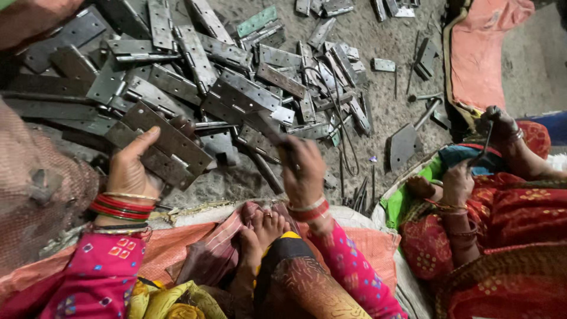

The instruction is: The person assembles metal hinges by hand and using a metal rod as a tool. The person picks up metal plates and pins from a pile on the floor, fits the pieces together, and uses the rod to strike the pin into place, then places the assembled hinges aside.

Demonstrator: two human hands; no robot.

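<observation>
Nearest the camera, the person's bare foot [267,227] rested on an orange sack [177,248] spread over the ground. Just beyond, the left hand [131,171] lay on a large steel butt hinge [168,145], thumb and fingers clamped around its near edge. The right hand [303,171] was closed around a thin metal rod [273,142], its fingers curled tight. Behind both hands spread a heap of grey hinges [236,88] across the dusty floor, with loose hinge pins [360,195] beside it. To the right, a co-worker's hand [459,183] gripped a wire near a red cloth [478,47].
</observation>
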